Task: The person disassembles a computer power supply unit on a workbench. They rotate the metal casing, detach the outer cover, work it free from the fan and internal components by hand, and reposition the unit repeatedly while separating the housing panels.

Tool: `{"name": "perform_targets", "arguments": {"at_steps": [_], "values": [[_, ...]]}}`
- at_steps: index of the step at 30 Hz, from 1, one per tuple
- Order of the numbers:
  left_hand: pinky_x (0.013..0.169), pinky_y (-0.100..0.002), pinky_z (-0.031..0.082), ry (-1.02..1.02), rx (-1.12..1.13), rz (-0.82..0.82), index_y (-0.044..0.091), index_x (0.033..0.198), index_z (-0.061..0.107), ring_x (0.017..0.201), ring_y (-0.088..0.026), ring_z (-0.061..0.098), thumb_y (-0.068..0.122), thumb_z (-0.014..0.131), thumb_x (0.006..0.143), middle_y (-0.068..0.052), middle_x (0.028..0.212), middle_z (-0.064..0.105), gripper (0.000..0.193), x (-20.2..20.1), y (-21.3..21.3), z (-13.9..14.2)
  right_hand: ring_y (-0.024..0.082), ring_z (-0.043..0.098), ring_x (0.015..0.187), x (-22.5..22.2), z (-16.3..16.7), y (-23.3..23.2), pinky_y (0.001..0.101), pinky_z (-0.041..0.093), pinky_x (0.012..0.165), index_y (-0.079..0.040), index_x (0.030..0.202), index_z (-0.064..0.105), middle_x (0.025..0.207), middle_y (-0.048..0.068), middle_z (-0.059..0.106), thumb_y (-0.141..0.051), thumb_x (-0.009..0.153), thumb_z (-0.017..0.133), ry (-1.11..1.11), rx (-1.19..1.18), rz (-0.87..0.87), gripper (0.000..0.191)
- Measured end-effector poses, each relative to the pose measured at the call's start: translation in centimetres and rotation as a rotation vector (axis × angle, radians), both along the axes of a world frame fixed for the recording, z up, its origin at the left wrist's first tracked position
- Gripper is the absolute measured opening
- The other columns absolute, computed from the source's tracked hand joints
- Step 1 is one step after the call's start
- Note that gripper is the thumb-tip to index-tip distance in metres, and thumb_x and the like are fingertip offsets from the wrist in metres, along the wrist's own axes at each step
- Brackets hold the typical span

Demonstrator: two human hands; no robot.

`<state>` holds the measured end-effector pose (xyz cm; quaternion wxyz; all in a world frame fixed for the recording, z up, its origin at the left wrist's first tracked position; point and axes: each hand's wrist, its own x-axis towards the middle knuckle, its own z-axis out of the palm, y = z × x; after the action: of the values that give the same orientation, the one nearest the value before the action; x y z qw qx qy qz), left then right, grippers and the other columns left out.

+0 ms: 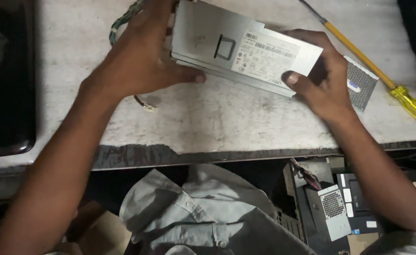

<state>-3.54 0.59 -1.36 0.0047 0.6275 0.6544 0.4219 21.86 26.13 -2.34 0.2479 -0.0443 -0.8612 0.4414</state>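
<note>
Head view: left hand (pixel 142 61), right hand (pixel 319 78) both clamped on grey metal box (pixel 238 47).

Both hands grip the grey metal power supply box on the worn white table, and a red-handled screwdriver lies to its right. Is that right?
Not quite. In the head view the screwdriver has a yellow handle, not red. The rest holds: the left hand and right hand grip the grey power supply box on the white table.

left hand (pixel 142 56): palm down, fingers spread, thumb out to the right | right hand (pixel 319 78): fingers curled, thumb pressing inward | both forearms bare, angled inward, wrists well apart
</note>
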Motion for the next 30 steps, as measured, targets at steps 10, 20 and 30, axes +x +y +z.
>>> {"name": "perform_targets", "arguments": {"at_steps": [10, 20, 30], "values": [[0.120, -0.050, 0.047, 0.050, -0.012, -0.059, 0.010, 0.159, 0.030, 0.148, -0.040, 0.047, 0.020, 0.102, 0.074, -0.018, 0.158, 0.044, 0.112, 0.2, -0.3, 0.4, 0.028, 0.052, 0.136, -0.1, 0.0, 0.2, 0.0405, 0.046, 0.114, -0.002, 0.146, 0.054, 0.147, 0.017, 0.052, -0.026, 0.096, 0.074, 0.095, 0.161, 0.091, 0.059], [0.125, -0.048, 0.040, 0.203, -0.040, -0.050, 0.010, 0.155, 0.042, 0.152, -0.039, 0.036, 0.020, 0.100, 0.072, -0.019, 0.161, 0.041, 0.101, 0.7, -0.4, 1.2, 0.034, 0.049, 0.147, 0.2, 0.0, -0.4, 0.0478, 0.047, 0.120, -0.009, 0.149, 0.055, 0.156, 0.018, 0.041, -0.036, 0.081, 0.089, 0.052, 0.406, 0.092, 0.080], [0.110, -0.054, 0.041, 0.381, -0.152, 0.097, 0.004, 0.145, 0.053, 0.138, -0.044, 0.041, 0.028, 0.099, 0.056, -0.023, 0.148, 0.046, 0.103, 0.7, -1.0, 2.0, 0.040, 0.046, 0.149, 0.1, 0.5, -1.2, 0.0531, 0.047, 0.122, -0.009, 0.151, 0.052, 0.156, 0.019, 0.038, -0.040, 0.066, 0.096, -0.052, 0.593, 0.064, 0.101]]}}
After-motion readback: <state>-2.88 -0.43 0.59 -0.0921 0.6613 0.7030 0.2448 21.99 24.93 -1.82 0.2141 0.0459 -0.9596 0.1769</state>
